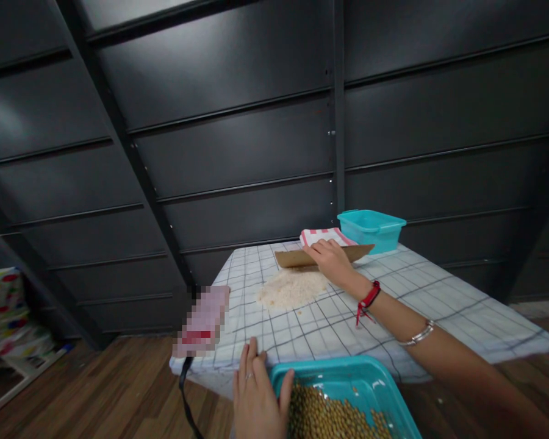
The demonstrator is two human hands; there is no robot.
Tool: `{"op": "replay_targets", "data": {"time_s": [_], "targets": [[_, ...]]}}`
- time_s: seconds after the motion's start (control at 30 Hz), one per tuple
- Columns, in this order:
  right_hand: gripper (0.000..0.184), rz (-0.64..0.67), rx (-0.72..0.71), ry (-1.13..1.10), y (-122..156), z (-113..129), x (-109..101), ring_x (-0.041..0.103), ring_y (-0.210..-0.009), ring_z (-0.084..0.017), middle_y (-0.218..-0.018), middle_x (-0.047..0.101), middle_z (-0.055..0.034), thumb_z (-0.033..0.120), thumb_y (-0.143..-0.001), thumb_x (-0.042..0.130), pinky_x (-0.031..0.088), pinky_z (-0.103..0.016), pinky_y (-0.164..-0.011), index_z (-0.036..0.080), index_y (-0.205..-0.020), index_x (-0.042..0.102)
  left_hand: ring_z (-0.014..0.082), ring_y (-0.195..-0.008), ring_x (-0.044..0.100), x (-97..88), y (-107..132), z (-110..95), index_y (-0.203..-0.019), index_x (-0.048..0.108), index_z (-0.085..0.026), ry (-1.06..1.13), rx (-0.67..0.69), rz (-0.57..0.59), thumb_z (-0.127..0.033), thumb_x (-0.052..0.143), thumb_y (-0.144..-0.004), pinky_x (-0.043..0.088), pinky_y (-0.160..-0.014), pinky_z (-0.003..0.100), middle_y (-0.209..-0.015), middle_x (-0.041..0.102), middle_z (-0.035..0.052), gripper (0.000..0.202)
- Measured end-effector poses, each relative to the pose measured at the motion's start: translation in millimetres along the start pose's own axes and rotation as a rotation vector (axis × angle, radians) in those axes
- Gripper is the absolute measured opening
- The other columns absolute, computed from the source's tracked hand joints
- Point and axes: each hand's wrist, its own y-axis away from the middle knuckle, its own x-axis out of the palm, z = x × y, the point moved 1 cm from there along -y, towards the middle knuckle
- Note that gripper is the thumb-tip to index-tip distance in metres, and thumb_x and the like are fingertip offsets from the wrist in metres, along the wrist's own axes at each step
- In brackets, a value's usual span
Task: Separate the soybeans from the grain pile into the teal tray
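Observation:
Far across the table, my right hand point(333, 262) grips a piece of brown cardboard point(293, 259) by its upper edge. The cardboard stands tilted at the back of a flat heap of pale, fine grains point(291, 289), which may be rice. In the foreground, my left hand point(258, 393) holds the left rim of a teal plastic tub point(343, 364), thumb on the inside and fingers outside. Round yellow-brown beans or peas point(322, 416) lie in the tub. The tub's near side runs out of view.
A checked white cloth point(384, 299) covers the table. At the back stand another teal tub point(373, 230) and a folded pink-and-white striped cloth point(322, 236). A blurred pink object point(205, 317) with a black strap point(186, 390) lies at the left edge. Dark panels point(247, 158) rise behind.

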Motion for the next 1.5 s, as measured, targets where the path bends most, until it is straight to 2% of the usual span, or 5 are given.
{"op": "replay_targets", "data": {"time_s": [0.23,0.5,0.77,1.03,1.5], "targets": [[0.034,0.002,0.040,0.029,0,-13,-12,0.045,-0.077,-0.019,-0.078,0.059,-0.0069,0.002,-0.079,0.034,0.028,-0.033,-0.069,0.015,-0.099,0.058,0.0327,-0.103,0.053,-1.1,-1,-1,-0.092,0.047,-0.016,-0.030,0.010,0.015,-0.051,0.036,-0.080,0.051,-0.069,0.048,-0.113,0.056,0.0185,0.038],[0.027,0.045,0.019,0.028,1,-6,6,0.044,-0.071,-0.019,-0.072,0.059,-0.0072,0.003,-0.078,0.040,0.025,-0.032,-0.062,0.014,-0.093,0.060,0.0320,-0.105,0.052,-0.8,-1,-1,-0.092,0.047,-0.017,-0.008,0.007,0.021,-0.050,0.040,-0.079,0.050,-0.069,0.048,-0.114,0.055,0.0193,0.037],[0.034,-0.011,0.043,0.003,1,-14,-12,0.045,-0.076,-0.019,-0.077,0.059,-0.0071,0.000,-0.076,0.035,0.027,-0.032,-0.068,0.014,-0.097,0.058,0.0328,-0.105,0.052,0.2,0,0,-0.093,0.047,-0.016,-0.018,0.014,0.013,-0.051,0.038,-0.079,0.050,-0.070,0.049,-0.113,0.055,0.0193,0.038],[0.029,0.011,-0.038,-0.052,2,-3,3,0.044,-0.073,-0.018,-0.074,0.059,-0.0056,0.001,-0.078,0.037,0.026,-0.031,-0.064,0.014,-0.092,0.059,0.0331,-0.104,0.053,0.4,-1,-2,-0.093,0.046,-0.017,-0.013,0.008,0.018,-0.051,0.038,-0.079,0.051,-0.069,0.049,-0.113,0.055,0.0190,0.038],[0.041,-0.066,0.000,-0.123,4,-17,-16,0.046,-0.081,-0.019,-0.081,0.060,-0.0061,-0.002,-0.071,0.032,0.028,-0.034,-0.078,0.015,-0.100,0.056,0.0323,-0.104,0.053,-2.1,-2,-2,-0.091,0.047,-0.017,0.001,0.000,0.014,-0.050,0.040,-0.079,0.051,-0.070,0.048,-0.113,0.056,0.0178,0.035]]}}
